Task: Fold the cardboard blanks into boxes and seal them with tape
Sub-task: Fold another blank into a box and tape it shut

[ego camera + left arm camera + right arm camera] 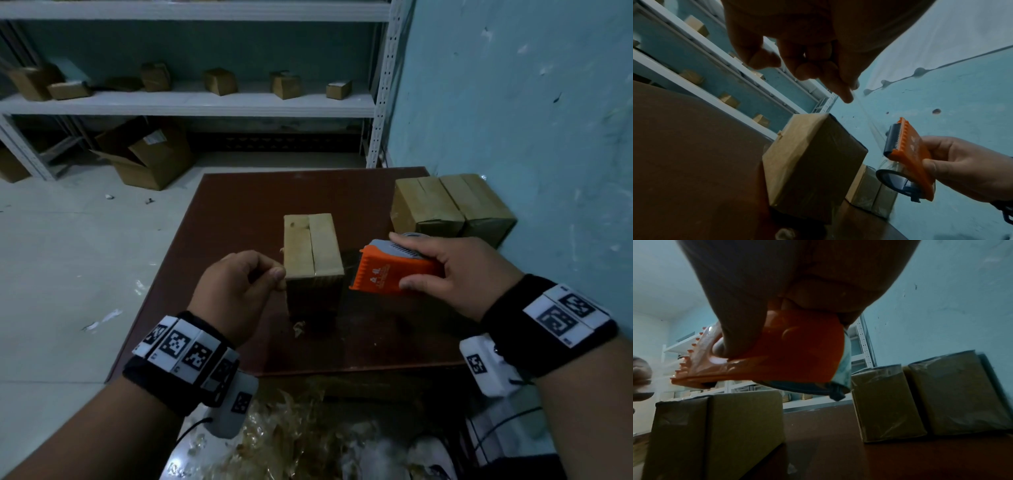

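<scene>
A person stood over a small dark reddish-brown square table in a dim room with pale blue walls. Near the table's middle stood a tall, narrow brown cardboard box, upright, its two top flaps closed and meeting along a centre seam. In the left wrist view its sides looked glossy, as if wrapped with clear tape.

The person's left hand hovered just beside the box's upper left edge. Its thumb and forefinger were pinched together and the other fingers curled. The left wrist view showed a thin strip of clear tape stretching from those fingertips across to the dispenser, above the box top.

The right hand gripped an orange plastic handheld tape dispenser with a grey upper part, fingers over the top and thumb underneath. The dispenser was held in the air just to the right of the box, its toothed cutting edge facing the box. In the right wrist view, the dispenser's serrated orange edge sat above the box top, not touching it.

At the table's far right corner, against the wall, two more closed brown cardboard boxes stood side by side, touching each other, well apart from the centre box.

Both wrists wore black bands with white square-patterned markers. Crumpled clear plastic lay below the near table edge. Behind the table, a white metal shelf unit held several small cardboard boxes, and an open carton lay tipped on the floor.
</scene>
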`<state>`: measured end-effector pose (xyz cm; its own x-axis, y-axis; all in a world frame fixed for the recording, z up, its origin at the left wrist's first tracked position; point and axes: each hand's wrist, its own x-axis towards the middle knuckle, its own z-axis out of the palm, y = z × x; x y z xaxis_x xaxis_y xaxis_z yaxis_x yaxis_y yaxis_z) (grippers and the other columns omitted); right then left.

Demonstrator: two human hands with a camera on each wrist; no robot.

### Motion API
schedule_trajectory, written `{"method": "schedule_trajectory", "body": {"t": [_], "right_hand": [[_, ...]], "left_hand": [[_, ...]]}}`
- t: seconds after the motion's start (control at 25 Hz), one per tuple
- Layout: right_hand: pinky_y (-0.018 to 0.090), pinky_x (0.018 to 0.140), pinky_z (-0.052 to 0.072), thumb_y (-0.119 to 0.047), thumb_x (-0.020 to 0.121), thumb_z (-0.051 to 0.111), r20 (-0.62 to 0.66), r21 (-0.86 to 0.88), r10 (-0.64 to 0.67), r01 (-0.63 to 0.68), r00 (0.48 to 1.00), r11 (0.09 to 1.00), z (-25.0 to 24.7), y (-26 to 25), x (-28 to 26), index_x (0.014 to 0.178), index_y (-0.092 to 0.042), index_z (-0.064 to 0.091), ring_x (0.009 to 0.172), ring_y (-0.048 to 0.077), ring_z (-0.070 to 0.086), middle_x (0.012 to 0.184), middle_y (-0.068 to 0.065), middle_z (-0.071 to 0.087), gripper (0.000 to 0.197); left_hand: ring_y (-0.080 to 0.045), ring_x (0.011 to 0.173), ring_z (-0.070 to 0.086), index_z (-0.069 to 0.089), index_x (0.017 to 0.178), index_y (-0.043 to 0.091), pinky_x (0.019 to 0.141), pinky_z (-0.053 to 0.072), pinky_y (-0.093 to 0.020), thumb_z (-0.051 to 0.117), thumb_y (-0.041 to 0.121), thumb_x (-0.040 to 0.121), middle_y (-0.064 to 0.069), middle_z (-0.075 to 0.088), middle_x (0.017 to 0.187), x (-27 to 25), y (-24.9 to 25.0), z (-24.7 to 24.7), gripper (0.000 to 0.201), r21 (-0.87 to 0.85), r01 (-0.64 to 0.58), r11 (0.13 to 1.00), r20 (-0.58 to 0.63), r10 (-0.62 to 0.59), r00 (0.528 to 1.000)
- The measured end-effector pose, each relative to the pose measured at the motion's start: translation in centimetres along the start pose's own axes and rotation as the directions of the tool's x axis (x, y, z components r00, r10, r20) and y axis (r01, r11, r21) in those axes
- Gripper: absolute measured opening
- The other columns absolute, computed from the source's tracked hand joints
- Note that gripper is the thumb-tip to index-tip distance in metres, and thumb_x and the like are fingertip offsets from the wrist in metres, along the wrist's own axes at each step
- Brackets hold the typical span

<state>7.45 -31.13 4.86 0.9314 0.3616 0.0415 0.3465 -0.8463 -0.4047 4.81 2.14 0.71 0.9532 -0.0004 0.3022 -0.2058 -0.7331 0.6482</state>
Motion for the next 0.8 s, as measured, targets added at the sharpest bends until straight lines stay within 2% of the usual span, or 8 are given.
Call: {"method": "schedule_trajectory", "body": {"t": [0.12,0.24,0.32,0.48,0.52,0.64,0.72,0.8], "right_hand": [[0.033,0.116,0.041,-0.048,0.089,0.073,0.005,-0.028,0.018,-0.018,1.000,0.999,-0.2,0.1,0.0,0.154,-0.051,0.030,0.137,0.012,0.050,0.157,-0.009,0.048,0.078],[0.031,0.117,0.037,-0.048,0.091,0.072,0.017,-0.068,0.008,-0.007,1.000,0.998,0.5,-0.3,0.3,0.157,-0.045,0.031,0.139,0.013,0.049,0.158,-0.010,0.047,0.078],[0.033,0.118,0.037,-0.049,0.091,0.071,0.036,-0.092,0.022,-0.018,0.999,0.996,1.0,-0.4,0.6,0.158,-0.044,0.030,0.140,0.014,0.048,0.159,-0.010,0.046,0.079],[0.038,0.117,0.042,-0.056,0.091,0.068,0.037,-0.140,0.050,-0.044,0.998,0.989,1.5,-0.4,1.3,0.159,-0.047,0.026,0.138,0.015,0.050,0.158,-0.009,0.048,0.080],[0.039,0.116,0.042,-0.057,0.092,0.067,0.038,-0.148,0.057,-0.051,0.998,0.988,1.6,-0.5,1.5,0.159,-0.048,0.025,0.138,0.015,0.051,0.157,-0.009,0.049,0.080],[0.043,0.116,0.043,-0.058,0.093,0.064,0.053,-0.174,0.066,-0.056,0.996,0.983,2.1,-0.9,2.0,0.160,-0.048,0.022,0.138,0.017,0.050,0.158,-0.008,0.048,0.080],[0.043,0.116,0.042,-0.059,0.094,0.063,0.053,-0.181,0.061,-0.051,0.997,0.982,2.3,-1.2,2.3,0.160,-0.047,0.021,0.138,0.017,0.050,0.158,-0.007,0.048,0.079],[0.042,0.116,0.043,-0.060,0.094,0.062,0.037,-0.173,0.058,-0.051,0.998,0.984,2.4,-1.3,2.6,0.160,-0.047,0.022,0.137,0.016,0.051,0.157,-0.007,0.049,0.079]], "left_hand": [[-0.003,0.079,0.064,0.070,0.076,0.034,0.070,0.055,-0.034,0.071,0.031,0.093,0.018,0.071,0.080,-0.2,0.0,-0.6,0.018,0.002,0.012,1.000,-0.006,-0.012,1.000],[0.003,0.073,0.067,0.073,0.078,0.034,0.061,0.049,-0.016,0.077,0.042,0.086,0.019,0.072,0.073,0.0,0.4,-0.5,0.012,-0.044,0.093,0.995,0.024,-0.092,0.995],[0.009,0.072,0.065,0.073,0.078,0.034,0.056,0.044,-0.009,0.077,0.048,0.083,0.019,0.071,0.071,0.2,0.4,-0.3,0.015,0.020,0.115,0.993,0.030,-0.115,0.993],[0.009,0.065,0.061,0.074,0.084,0.034,0.054,0.040,-0.006,0.076,0.052,0.086,0.021,0.067,0.068,0.8,0.2,0.3,0.018,0.133,0.144,0.981,0.012,-0.147,0.989],[0.008,0.066,0.062,0.075,0.090,0.033,0.058,0.043,-0.007,0.075,0.054,0.086,0.021,0.067,0.069,0.9,0.2,0.4,0.022,0.158,0.150,0.976,-0.001,-0.151,0.988],[-0.003,0.079,0.062,0.066,0.113,0.035,0.069,0.053,-0.025,0.072,0.063,0.084,0.019,0.065,0.087,1.1,0.6,0.5,0.041,0.247,0.209,0.946,0.009,-0.218,0.976],[-0.009,0.086,0.060,0.063,0.117,0.033,0.072,0.053,-0.029,0.073,0.062,0.083,0.014,0.065,0.098,1.3,1.1,0.5,0.046,0.265,0.258,0.929,-0.007,-0.266,0.964],[-0.010,0.090,0.061,0.067,0.119,0.030,0.077,0.053,-0.031,0.072,0.064,0.083,0.012,0.068,0.103,1.8,1.0,0.7,0.049,0.228,0.304,0.925,-0.024,-0.307,0.952]]}}
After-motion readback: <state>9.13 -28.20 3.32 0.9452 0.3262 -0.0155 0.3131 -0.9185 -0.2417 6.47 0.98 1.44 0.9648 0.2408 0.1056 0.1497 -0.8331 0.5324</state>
